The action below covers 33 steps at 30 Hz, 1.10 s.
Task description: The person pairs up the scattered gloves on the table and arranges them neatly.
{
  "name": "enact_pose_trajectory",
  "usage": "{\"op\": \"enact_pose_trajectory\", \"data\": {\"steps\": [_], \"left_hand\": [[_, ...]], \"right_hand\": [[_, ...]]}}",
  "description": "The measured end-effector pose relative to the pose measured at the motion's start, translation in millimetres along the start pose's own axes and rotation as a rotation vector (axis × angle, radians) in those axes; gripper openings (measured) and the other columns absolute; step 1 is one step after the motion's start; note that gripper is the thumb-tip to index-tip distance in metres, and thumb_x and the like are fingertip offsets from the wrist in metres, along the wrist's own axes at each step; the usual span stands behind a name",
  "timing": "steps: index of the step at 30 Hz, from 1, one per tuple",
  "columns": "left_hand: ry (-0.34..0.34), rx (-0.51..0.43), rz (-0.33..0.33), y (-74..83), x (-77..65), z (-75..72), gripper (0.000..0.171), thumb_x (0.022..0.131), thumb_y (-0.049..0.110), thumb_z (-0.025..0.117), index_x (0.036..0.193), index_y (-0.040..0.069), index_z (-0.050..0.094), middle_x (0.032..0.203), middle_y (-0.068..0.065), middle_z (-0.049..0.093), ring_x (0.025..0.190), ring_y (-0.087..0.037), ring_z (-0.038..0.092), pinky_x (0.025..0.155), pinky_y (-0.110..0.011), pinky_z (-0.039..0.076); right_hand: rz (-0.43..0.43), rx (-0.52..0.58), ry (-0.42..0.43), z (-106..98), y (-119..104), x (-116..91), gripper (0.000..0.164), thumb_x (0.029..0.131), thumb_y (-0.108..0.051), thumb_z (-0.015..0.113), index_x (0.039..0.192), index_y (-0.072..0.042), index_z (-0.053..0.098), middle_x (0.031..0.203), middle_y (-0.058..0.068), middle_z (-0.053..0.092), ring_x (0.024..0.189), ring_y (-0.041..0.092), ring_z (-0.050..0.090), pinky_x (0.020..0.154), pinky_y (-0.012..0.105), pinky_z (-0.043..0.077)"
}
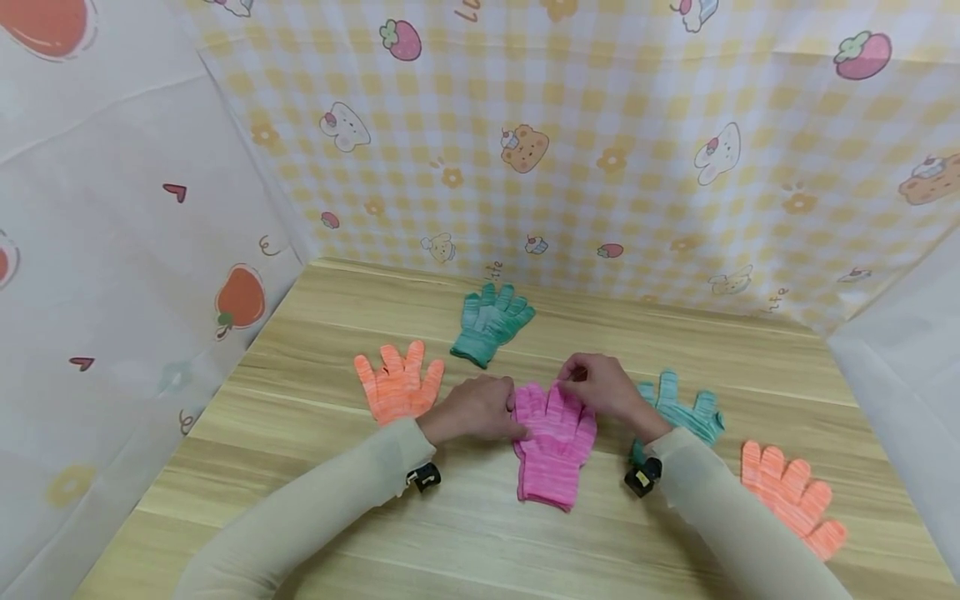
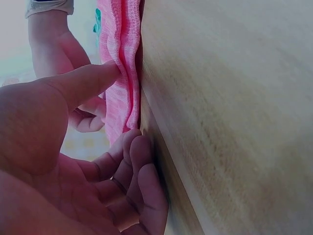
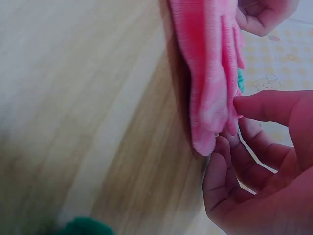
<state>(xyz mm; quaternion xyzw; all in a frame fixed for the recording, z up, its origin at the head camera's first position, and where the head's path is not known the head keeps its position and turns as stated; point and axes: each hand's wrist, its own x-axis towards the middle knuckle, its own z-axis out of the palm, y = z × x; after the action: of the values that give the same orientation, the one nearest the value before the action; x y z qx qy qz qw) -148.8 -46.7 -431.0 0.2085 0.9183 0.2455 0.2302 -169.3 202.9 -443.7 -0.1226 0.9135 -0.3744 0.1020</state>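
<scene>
A pair of pink knit gloves [image 1: 553,454] lies stacked in the middle of the table, fingers pointing away and cuffs toward me. Along their left edge, my left hand [image 1: 480,408] holds the layers between thumb and curled fingers. The left wrist view shows that thumb on the folded edges of the pink fabric [image 2: 117,93], with the fingertips low by the tabletop. At the far right end, my right hand [image 1: 603,387] pinches a glove fingertip. In the right wrist view, its thumb and fingers meet at the pink finger ends [image 3: 212,107].
An orange glove [image 1: 397,387] lies left of my left hand, and a green glove [image 1: 491,325] lies farther back. A teal glove [image 1: 686,412] is partly hidden under my right forearm. Another orange glove [image 1: 787,492] lies at the right. A patterned curtain [image 1: 570,167] hangs behind the table.
</scene>
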Motion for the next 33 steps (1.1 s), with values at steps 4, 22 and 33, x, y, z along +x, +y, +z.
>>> {"op": "enact_pose_trajectory", "data": {"steps": [4, 22, 33], "left_hand": [[0.0, 0.007, 0.007, 0.3, -0.1, 0.3, 0.04, 0.091, 0.041, 0.09, 0.092, 0.014, 0.06, 0.078, 0.002, 0.057, 0.067, -0.013, 0.05, 0.059, -0.029, 0.044], [-0.024, 0.091, 0.039, 9.7, -5.6, 4.6, 0.063, 0.087, 0.056, 0.09, 0.128, 0.018, 0.062, 0.11, 0.0, 0.06, 0.09, -0.018, 0.059, 0.076, -0.037, 0.053], [-0.027, 0.098, 0.026, 9.9, -5.1, 6.3, 0.064, 0.086, 0.057, 0.09, 0.129, 0.019, 0.063, 0.108, 0.0, 0.06, 0.09, -0.018, 0.058, 0.076, -0.036, 0.051]], "right_hand": [[0.004, -0.02, 0.007, 1, 3, -1, 0.009, 0.104, -0.017, 0.078, 0.105, -0.008, 0.078, 0.093, 0.002, 0.074, 0.083, 0.018, 0.065, 0.075, 0.035, 0.054], [0.032, -0.008, -0.05, -15, 11, -18, 0.01, 0.102, -0.018, 0.075, 0.102, -0.009, 0.08, 0.092, 0.001, 0.074, 0.082, 0.018, 0.063, 0.073, 0.037, 0.052], [0.029, -0.021, -0.022, -15, 15, -20, 0.006, 0.101, -0.014, 0.076, 0.102, -0.008, 0.078, 0.09, 0.001, 0.073, 0.08, 0.018, 0.064, 0.071, 0.035, 0.054]]}}
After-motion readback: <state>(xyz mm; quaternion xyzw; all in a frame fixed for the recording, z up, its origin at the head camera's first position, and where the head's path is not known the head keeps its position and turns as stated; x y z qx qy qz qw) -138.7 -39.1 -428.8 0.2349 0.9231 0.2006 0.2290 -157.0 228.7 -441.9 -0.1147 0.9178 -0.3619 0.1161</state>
